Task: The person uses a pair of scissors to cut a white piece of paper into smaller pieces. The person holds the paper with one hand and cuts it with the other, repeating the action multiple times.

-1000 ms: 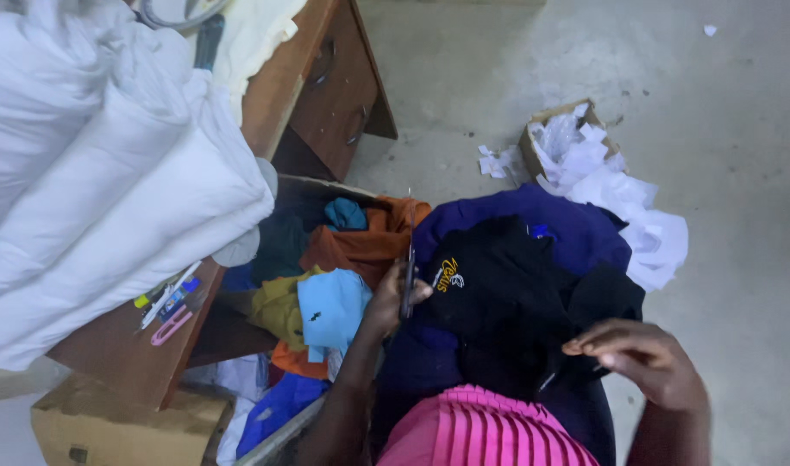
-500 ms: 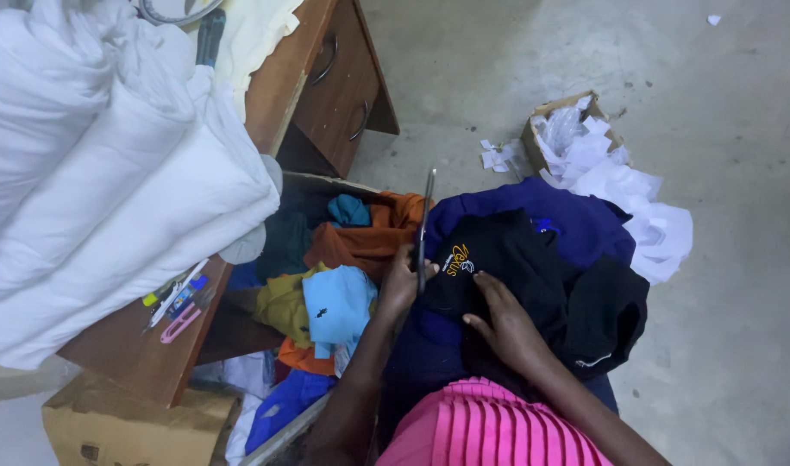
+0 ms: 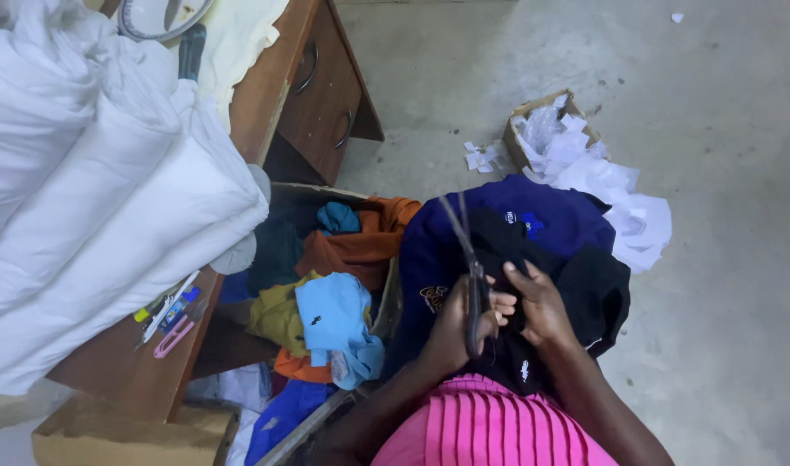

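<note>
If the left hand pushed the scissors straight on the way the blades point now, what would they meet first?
Probably the dark blue garment draped over the lap. The left hand holds the scissors with blades aimed up and away over it; depth is unclear, so they might pass just above the cloth.

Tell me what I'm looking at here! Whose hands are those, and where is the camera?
The camera sits on a person's head and looks down, so you see their own two hands. The left hand holds dark scissors, blades pointing away. The right hand pinches a black garment lying on the lap, over a blue garment. Beside them a box is full of coloured clothes. On the left, a wooden desk carries white rolls of cloth. On the floor, a small carton holds white scraps.
</note>
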